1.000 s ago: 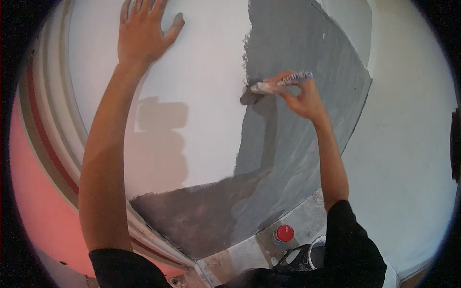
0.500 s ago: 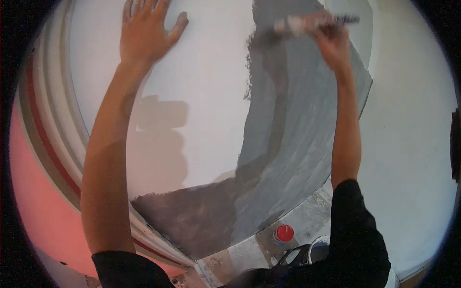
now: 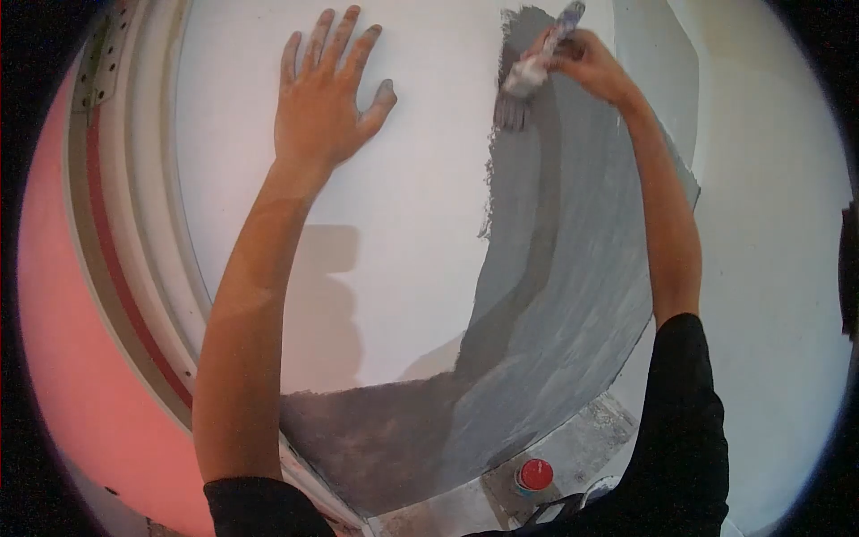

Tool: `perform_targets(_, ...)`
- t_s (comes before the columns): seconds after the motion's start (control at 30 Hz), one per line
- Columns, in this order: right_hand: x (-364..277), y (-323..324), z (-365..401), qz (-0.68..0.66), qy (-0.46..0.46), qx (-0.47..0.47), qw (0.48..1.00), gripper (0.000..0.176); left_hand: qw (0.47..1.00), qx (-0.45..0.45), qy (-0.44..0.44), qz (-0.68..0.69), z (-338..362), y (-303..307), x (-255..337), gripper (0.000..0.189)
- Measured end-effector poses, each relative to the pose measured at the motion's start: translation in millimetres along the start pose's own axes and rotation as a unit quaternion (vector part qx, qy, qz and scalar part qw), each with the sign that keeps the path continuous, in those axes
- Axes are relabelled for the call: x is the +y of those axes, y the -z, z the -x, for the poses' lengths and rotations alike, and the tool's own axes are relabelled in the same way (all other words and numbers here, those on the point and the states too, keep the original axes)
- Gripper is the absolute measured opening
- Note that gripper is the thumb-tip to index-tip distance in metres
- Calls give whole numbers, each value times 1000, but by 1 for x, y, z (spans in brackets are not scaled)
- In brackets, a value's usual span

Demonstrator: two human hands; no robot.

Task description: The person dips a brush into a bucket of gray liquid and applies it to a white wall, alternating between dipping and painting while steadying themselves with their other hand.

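My right hand point(image 3: 582, 64) grips a paintbrush point(image 3: 526, 76) by its paint-smeared handle. The bristles point down and touch the grey paint point(image 3: 573, 259) near its ragged left edge. My left hand point(image 3: 327, 98) lies flat on the white wall point(image 3: 412, 224), fingers spread, holding nothing. Paint smudges show on its fingertips. Grey covers the wall's right side and a band along the bottom; the middle and upper left are white.
A jar with a red lid point(image 3: 535, 474) stands on the floor below the wall. Beside it a container point(image 3: 598, 490) is partly hidden by my right sleeve. A door frame point(image 3: 143, 224) with a hinge point(image 3: 103, 63) runs down the left, next to a pink surface point(image 3: 98, 358).
The brush has turned from nearly level to bristles-down at the grey edge, and the grey now shows higher up. My view has shifted, so both hands appear lower and the left one further right.
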State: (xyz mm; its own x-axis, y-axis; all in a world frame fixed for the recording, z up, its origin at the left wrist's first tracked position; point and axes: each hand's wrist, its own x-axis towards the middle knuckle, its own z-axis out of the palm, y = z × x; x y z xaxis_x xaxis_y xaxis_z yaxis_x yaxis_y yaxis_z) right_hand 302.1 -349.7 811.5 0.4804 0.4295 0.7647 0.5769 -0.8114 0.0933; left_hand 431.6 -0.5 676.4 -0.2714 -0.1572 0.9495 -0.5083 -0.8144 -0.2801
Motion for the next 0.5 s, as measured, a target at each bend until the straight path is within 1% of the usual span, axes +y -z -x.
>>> perform_targets(0.03,1,10,-8,0,-2,16,1000,16,999,30,-9,-8,0,-4,-1,61)
perform_targets(0.07,-13,10,-9,41,-48,100,993,22,1000,25,-4,-7,1,-5,-1,61)
perform_targets(0.1,-34,3,-11,81,-94,185,975,28,1000,22,-1,-5,1,-6,-1,61)
perform_targets(0.13,-48,3,-13,121,-138,267,946,35,1000,18,3,-4,1,-5,-1,61)
perform_targets(0.17,-48,19,-13,55,-67,193,977,62,1000,17,2,-3,1,-5,-1,61)
perform_targets(0.27,-40,34,27,50,63,205,976,16,1000,13,5,1,2,-3,0,61)
perform_targets(0.37,-50,-3,59,-56,31,28,998,15,1000,16,15,1,-1,-3,0,61)
perform_targets(0.47,-13,-17,52,-36,-26,-21,999,19,1000,13,17,8,0,-2,3,60)
perform_targets(0.5,-15,-10,42,-59,-34,-51,996,21,1000,11,16,14,1,-1,4,59)
